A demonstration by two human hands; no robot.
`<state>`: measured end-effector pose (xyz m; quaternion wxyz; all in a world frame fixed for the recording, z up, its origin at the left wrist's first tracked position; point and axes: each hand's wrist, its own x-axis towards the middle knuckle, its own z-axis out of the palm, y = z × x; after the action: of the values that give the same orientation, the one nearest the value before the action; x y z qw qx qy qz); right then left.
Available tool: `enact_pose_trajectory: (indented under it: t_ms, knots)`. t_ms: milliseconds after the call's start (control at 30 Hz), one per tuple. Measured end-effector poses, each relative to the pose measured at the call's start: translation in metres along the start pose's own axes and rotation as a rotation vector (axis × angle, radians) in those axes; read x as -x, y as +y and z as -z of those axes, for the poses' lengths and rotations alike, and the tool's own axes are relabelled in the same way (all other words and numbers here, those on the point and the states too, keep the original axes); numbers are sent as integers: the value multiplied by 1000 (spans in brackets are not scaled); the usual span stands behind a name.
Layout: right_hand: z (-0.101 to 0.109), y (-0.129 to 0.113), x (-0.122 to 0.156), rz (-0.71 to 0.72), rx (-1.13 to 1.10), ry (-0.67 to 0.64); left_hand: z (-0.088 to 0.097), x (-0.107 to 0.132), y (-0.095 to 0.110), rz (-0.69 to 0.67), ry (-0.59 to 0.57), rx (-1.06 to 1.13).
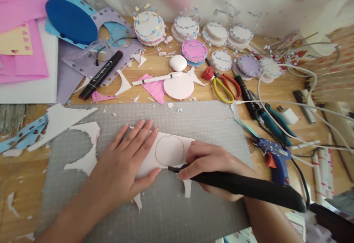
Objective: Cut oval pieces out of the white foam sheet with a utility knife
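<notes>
My left hand [125,165] lies flat with its fingers spread, pressing on a white foam board piece [149,162]. On that piece a round outline [169,150] is drawn in a thin brownish line. My right hand [212,162] is closed around a black pen-shaped foam cutter [249,189] with a cord at its back end. The cutter's dark tip is at the lower edge of the circle, close to my left thumb. Curved foam offcuts [92,143] lie left of my left hand, and a small white strip [187,188] sticks out below my right hand.
Under the work lies a grey cutting mat [215,121]. Several decorated foam discs [149,28] stand along the back. Scissors [222,88], a blue glue gun [273,158] and loose white cables [293,104] crowd the right. A black marker [101,75] and coloured sheets [24,51] lie left.
</notes>
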<state>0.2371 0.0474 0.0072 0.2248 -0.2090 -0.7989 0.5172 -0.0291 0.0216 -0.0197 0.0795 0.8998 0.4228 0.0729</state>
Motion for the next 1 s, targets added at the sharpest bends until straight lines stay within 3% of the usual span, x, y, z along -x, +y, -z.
enact_pose_trajectory:
  t_ms: [200, 333, 400, 567, 1000]
  knots:
    - [7, -7, 4, -52, 4, 222, 1, 0, 0, 8, -7, 2]
    - [-11, -11, 1, -162, 52, 448, 2, -1, 8, 55, -3, -3]
    - [-26, -12, -4, -187, 95, 500, 1, -2, 15, 111, 11, -14]
    - [-48, -9, -15, -117, 231, 491, -1, -4, 27, 159, 37, -33]
    - [-54, -3, -18, -44, 353, 418, -3, -2, 26, 145, 28, -17]
